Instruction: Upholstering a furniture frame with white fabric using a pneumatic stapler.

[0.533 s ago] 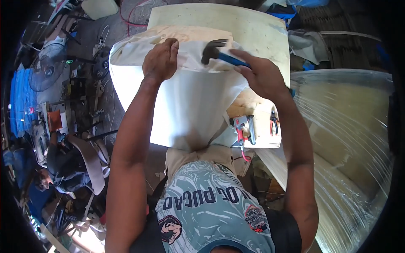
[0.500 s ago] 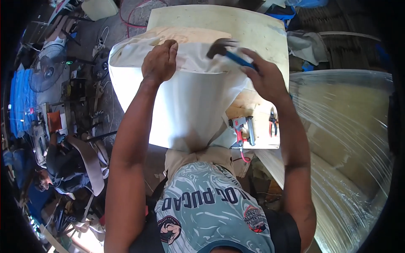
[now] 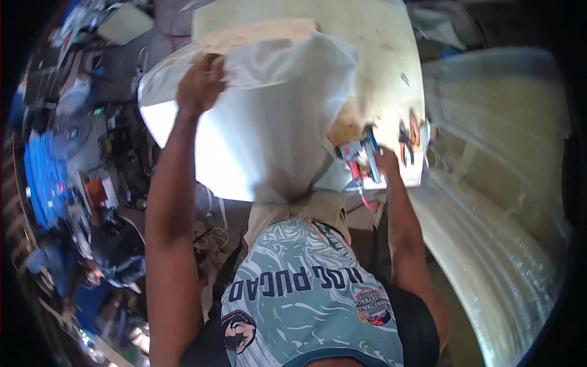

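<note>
My left hand [image 3: 202,85] is closed on the folded-over edge of a white fabric sheet [image 3: 263,128], which drapes over a padded panel toward my lap. At the table's near right, my right hand [image 3: 387,161] grips a claw hammer [image 3: 372,138] by its blue handle, the head pointing away from me. The hammer lies low over the table, right beside a red and grey staple gun [image 3: 353,160] with a red hose. To the right of that hand are red-and-black pliers [image 3: 406,148] and another orange-handled tool [image 3: 415,132], partly blurred.
Pale plywood [image 3: 379,61] forms the table top. A large plastic-wrapped piece [image 3: 489,134] stands against the right side. At left are a fan [image 3: 68,131], blue wrapped material [image 3: 46,177] and a seated person [image 3: 116,263] amid clutter.
My right hand has brought the hammer from above the fabric's far fold down to the near right, beside the staple gun. The fabric's right corner now stands free. My left hand keeps its hold.
</note>
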A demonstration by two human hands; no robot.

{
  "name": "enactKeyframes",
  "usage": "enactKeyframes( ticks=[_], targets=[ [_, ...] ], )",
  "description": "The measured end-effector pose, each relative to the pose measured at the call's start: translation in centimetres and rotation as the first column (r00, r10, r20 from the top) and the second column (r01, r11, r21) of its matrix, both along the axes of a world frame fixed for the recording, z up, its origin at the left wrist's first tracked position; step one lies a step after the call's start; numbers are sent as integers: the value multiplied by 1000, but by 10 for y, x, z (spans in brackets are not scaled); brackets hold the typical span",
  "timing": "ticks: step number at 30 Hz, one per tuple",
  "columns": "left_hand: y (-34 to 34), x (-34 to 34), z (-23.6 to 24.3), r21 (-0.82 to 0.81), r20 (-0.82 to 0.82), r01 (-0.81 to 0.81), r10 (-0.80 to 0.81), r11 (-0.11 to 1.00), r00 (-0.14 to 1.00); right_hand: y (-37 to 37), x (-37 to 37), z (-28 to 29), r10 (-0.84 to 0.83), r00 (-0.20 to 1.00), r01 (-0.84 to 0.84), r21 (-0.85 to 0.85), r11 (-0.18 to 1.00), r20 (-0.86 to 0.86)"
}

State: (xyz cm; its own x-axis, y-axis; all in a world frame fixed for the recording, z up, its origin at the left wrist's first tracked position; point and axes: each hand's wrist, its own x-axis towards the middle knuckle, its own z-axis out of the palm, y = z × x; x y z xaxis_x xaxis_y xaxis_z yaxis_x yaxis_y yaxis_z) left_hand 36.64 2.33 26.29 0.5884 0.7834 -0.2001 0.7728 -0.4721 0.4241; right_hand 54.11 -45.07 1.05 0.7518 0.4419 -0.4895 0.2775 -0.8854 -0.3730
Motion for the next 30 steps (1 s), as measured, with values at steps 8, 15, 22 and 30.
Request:
enactKeyframes(
  ticks=[8, 15, 22, 30],
  targets=[
    [9, -3, -9, 6, 192, 120, -119, 993, 974, 26, 39, 34, -105, 901, -87, 414, 906, 420],
    [10, -1, -16, -123, 286, 96, -57, 988, 956, -21, -69, -7, -248, 964, 241, -73, 968, -95],
    [14, -5, -17, -76, 296, 146, -117, 986, 948, -95, -106, -51, -380, 918, 360, -169, 918, -109],
    [12, -5, -18, 46, 225, 102, -110, 994, 968, -100, -128, -96, -391, 614, 274, -279, 920, -685]
  ],
)
